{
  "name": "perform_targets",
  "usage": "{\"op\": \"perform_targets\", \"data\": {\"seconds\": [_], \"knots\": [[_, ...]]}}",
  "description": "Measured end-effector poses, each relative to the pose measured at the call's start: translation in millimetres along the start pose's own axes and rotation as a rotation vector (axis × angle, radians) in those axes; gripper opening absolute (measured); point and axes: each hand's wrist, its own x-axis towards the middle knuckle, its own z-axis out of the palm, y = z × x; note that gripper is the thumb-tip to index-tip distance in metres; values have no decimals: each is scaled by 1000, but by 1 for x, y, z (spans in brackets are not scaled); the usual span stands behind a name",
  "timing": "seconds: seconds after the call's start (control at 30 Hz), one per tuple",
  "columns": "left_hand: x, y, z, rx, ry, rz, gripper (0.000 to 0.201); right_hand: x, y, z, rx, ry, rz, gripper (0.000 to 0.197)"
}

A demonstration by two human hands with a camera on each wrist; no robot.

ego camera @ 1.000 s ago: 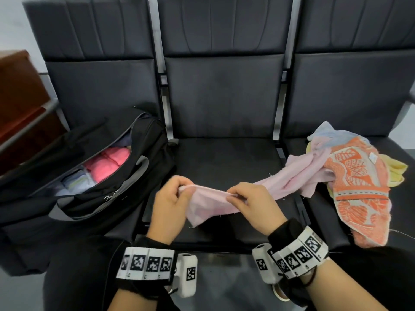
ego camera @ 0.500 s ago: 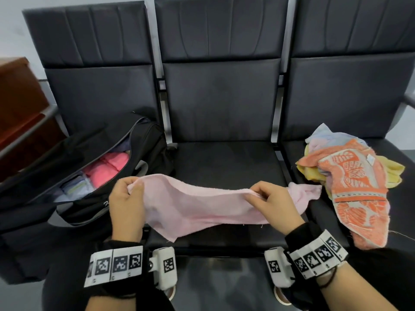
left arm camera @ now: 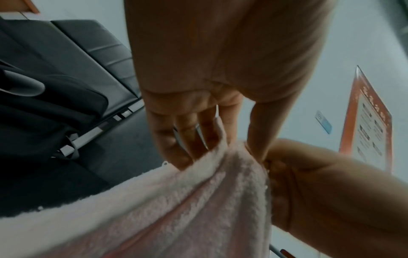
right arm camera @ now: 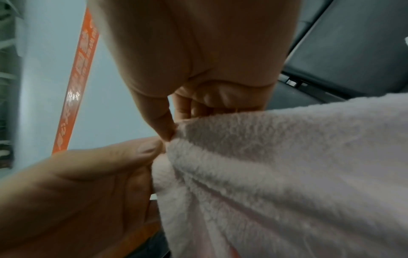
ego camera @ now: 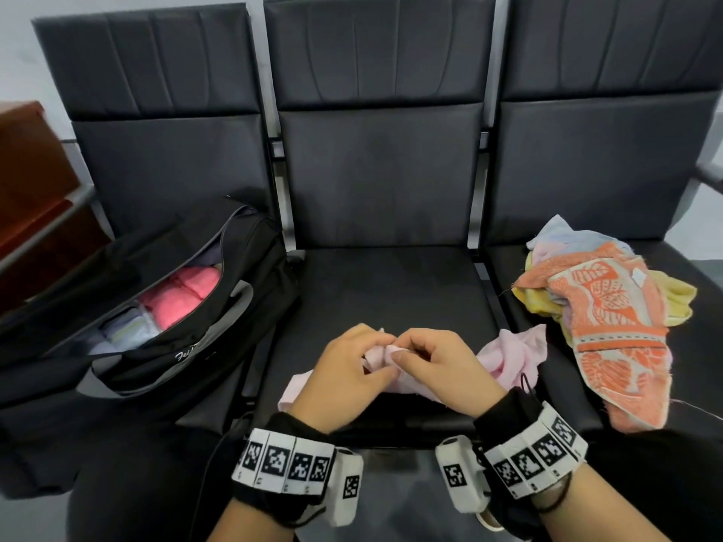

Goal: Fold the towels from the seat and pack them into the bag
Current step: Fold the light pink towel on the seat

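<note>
1. Here, the left hand (ego camera: 346,369) and right hand (ego camera: 438,365) meet over the front of the middle seat (ego camera: 391,291), knuckles nearly touching.
2. Both hands pinch the pink towel (ego camera: 512,354) between thumb and curled fingers, holding its edges together.
3. The towel's loose end trails right across the seat toward the pile of towels (ego camera: 610,307); another bit hangs below the left hand.
4. That pile, with an orange patterned towel on top, lies on the right seat (ego camera: 684,267).
5. The black bag (ego camera: 176,307) sits open on the left seat, with folded pink and pale towels inside.
6. From the left wrist, the left hand's fingers (left arm camera: 167,139) press into the towel (left arm camera: 176,209).
</note>
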Motion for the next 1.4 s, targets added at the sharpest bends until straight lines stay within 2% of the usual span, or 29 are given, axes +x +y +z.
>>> {"op": "perform_targets", "data": {"seconds": [0.1, 0.2, 0.27, 0.4, 0.5, 0.57, 0.63, 0.8, 1.0, 1.13, 1.2, 1.27, 1.4], "knots": [[4, 1, 5, 81, 90, 18, 6, -3, -1, -4, -39, -14, -34, 15], [4, 1, 6, 119, 140, 10, 8, -5, 2, -8, -76, -6, -76, 11], [5, -2, 1, 117, 226, -9, 9, -5, 8, -13, -157, -4, -75, 8], [5, -9, -21, 73, 472, -20, 17, -7, 25, -26, -313, -36, -46, 8], [6, -16, -47, 41, 703, -121, 23, -11, 36, -39, -378, -85, 27, 12], [5, -22, -64, 24, 831, -197, 21, -13, 43, -46, -387, -55, 81, 12], [4, -25, -79, 6, 894, -239, 17, -15, 48, -50, -368, 4, 121, 10], [7, -23, -99, 10, 967, -227, 5, -15, 54, -54, -391, 79, 155, 9], [14, -12, -116, 18, 1087, -162, 7, -16, 61, -58, -360, 117, 220, 15], [24, -5, -133, 24, 1155, -131, 17, -18, 61, -70, -317, 203, 210, 19], [30, 2, -132, 38, 1134, -122, 15, -16, 50, -75, -185, 292, 165, 16], [38, 12, -123, 39, 1070, -104, 9, -13, 30, -76, 68, 346, 79, 17], [50, 29, -87, -21, 865, -54, 10, -5, -13, -68, 435, 293, -79, 21]]}}
